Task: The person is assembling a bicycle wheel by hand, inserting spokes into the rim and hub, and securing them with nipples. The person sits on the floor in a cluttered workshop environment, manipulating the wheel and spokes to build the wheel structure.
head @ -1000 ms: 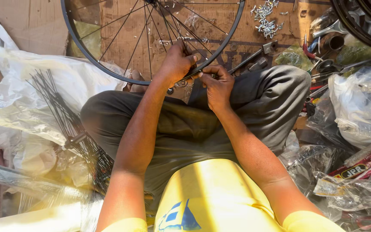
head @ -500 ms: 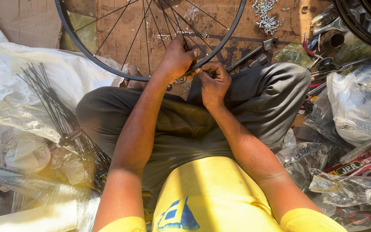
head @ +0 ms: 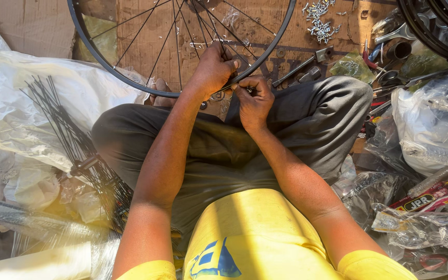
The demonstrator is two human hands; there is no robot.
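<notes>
- A red and yellow flat packet [head: 425, 198] lies at the right edge among crumpled clear plastic bags [head: 431, 124] — its print is left unread.
- White plastic sheeting [head: 42, 109] covers the floor on the left, and a bundle of loose black spokes [head: 73, 140] fans across it.
- A brown cardboard sheet [head: 333, 49] lies under the work, with a small heap of silver spoke nipples [head: 320, 23] near its top edge.
- The left hand [head: 213, 70] reaches forward with the arm nearly straight, fingers curled over the black wheel rim [head: 105, 65] at its near edge — clamped on the rim, knuckles up.
- The right hand [head: 254, 98] sits just beside it, wrist bent, fingertips pinched together on something small at the rim; what it is cannot be made out.
- The wheel rim stands tilted over the person's crossed legs in grey trousers [head: 317, 119], its thin spokes running up and away from both hands.
- Metal tools [head: 307, 65] lie on the cardboard to the right of the hands, near but apart.
</notes>
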